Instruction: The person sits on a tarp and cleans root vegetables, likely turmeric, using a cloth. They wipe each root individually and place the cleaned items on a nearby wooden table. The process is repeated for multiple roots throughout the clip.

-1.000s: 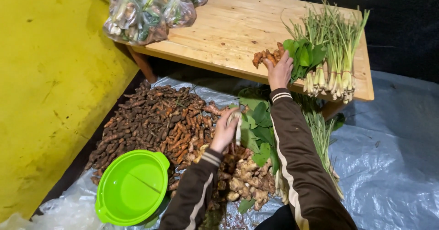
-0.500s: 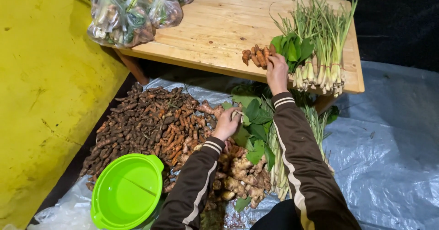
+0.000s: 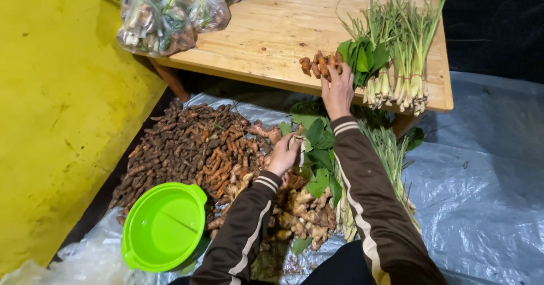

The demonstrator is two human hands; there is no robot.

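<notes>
Right hand (image 3: 338, 89) stretched forward, fingers curled down; left hand (image 3: 283, 155) drawn close, loosely closed, both arms sleeved.

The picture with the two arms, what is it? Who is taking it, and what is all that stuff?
A person wears a camera on the head, so you look down at their own arms. The right hand rests on small orange roots on a wooden table, beside green leaves and bundled lemongrass stalks. The left hand holds something pale, too small to tell, over a heap of brown and orange roots on a plastic sheet. A green bowl sits nearby.
</notes>
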